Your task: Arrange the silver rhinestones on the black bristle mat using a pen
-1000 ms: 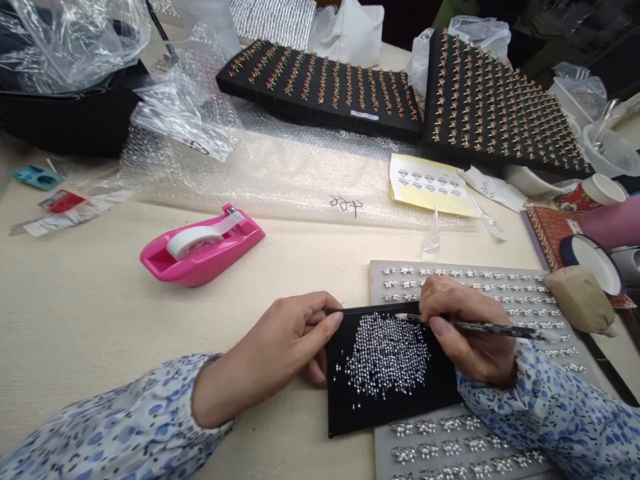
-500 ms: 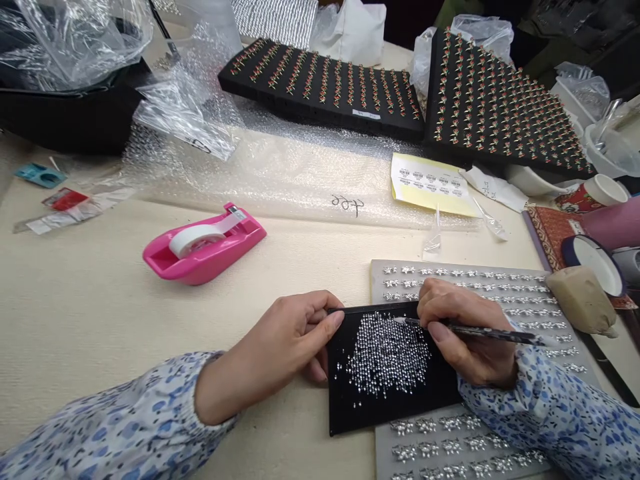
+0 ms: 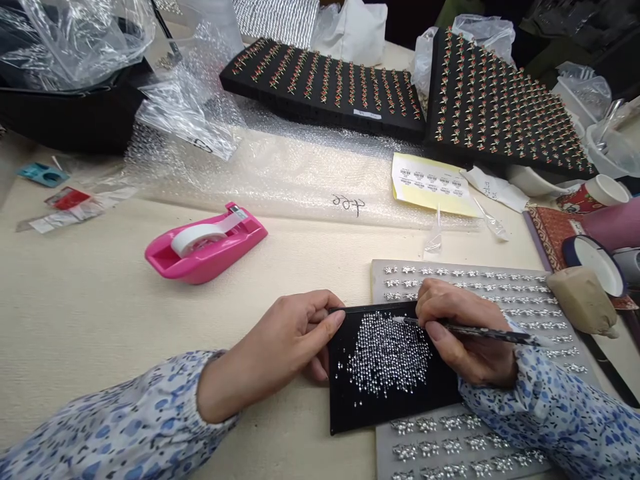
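While my left hand [image 3: 280,350] pinches the upper left corner of a flat, black, rectangular tray [image 3: 345,407], thumb on top and the other fingers curled partly out of sight below, my right hand [image 3: 465,327] grips a slim, dark, pen-like stick [image 3: 480,331] between thumb and fingers. Its pale tip is at the upper edge of a dense patch of tiny, glittering, silvery stones [image 3: 390,360] spread over the middle of the tray; I cannot tell whether it touches one. A few stones lie loose near the tray's left side. The tray overlaps the left part of a grey, rectangular board [image 3: 384,440] set with rows of shiny, silver, star-like pieces [image 3: 457,273], and its left end reaches out above the cream-coloured tabletop [image 3: 90,300]. A tan, rounded lump [image 3: 583,300] sits at the board's right edge. Well to the left of the board stands a glossy, pink, plastic tape dispenser [image 3: 210,263], and beyond it lies clear, bubbled plastic wrap [image 3: 295,180] with handwritten black marks.
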`<state>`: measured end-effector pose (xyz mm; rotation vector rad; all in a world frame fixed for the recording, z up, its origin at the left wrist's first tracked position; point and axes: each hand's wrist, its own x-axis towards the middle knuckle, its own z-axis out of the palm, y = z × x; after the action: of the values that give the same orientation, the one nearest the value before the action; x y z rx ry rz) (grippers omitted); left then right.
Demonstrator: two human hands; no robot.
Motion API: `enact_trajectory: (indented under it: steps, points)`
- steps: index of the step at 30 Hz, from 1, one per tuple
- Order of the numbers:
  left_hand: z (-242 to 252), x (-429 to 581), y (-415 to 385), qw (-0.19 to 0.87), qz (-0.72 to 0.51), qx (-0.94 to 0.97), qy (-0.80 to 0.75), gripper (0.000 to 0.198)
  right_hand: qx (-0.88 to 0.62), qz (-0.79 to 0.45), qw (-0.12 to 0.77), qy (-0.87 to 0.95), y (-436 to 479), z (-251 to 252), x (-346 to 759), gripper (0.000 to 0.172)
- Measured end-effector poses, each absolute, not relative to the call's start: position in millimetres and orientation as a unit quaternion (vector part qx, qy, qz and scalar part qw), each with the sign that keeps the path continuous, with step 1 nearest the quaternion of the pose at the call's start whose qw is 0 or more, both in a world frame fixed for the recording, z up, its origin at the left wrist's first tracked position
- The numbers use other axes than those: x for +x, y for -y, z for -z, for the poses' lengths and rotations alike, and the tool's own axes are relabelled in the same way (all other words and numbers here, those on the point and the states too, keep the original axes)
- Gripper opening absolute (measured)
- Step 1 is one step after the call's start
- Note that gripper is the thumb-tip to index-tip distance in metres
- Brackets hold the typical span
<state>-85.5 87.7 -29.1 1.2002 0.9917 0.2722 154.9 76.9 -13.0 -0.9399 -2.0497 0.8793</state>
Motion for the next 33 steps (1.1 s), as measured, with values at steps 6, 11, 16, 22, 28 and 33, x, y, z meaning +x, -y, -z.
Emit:
enact_trajectory:
  steps: [6,11,16,22,28,33]
  points:
    - [28,-86,-88,0.705,-0.126,0.539,-0.444,0.025,-0.382,-0.319,0.432,0.752,-78,14,153,0.018]
    - [28,-86,-88,0.714,-0.131,0.531,-0.438,0.024,-0.495,-0.224,0.424,0.725,-86,14,149,0.013]
    - [27,-85,-88,0.721,-0.136,0.519,-0.437,0.023,-0.515,-0.199,0.383,0.741,-92,15,148,0.011]
    - [25,-84,-88,0.723,-0.147,0.514,-0.437,0.021,-0.519,-0.200,0.370,0.744,-92,16,149,0.010]
    - [28,-85,-88,0.722,-0.143,0.518,-0.437,0.022,-0.517,-0.201,0.360,0.750,-93,15,150,0.010]
    - [27,-85,-88,0.722,-0.143,0.517,-0.437,0.022,-0.521,-0.202,0.373,0.741,-91,16,150,0.010]
